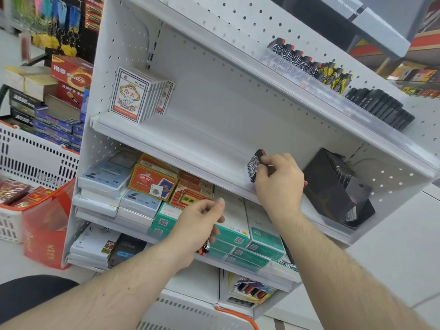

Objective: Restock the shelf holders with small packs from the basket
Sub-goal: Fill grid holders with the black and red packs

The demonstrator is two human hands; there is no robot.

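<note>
A person's right hand [279, 179] pinches a small dark patterned pack [255, 166] upright on the white middle shelf [190, 144], just left of a black holder box [333, 186]. The left hand [200, 225], fingers curled, grips more small packs [205, 248] below, in front of green boxes [240, 244]. A white basket [214, 313] sits beneath.
</note>
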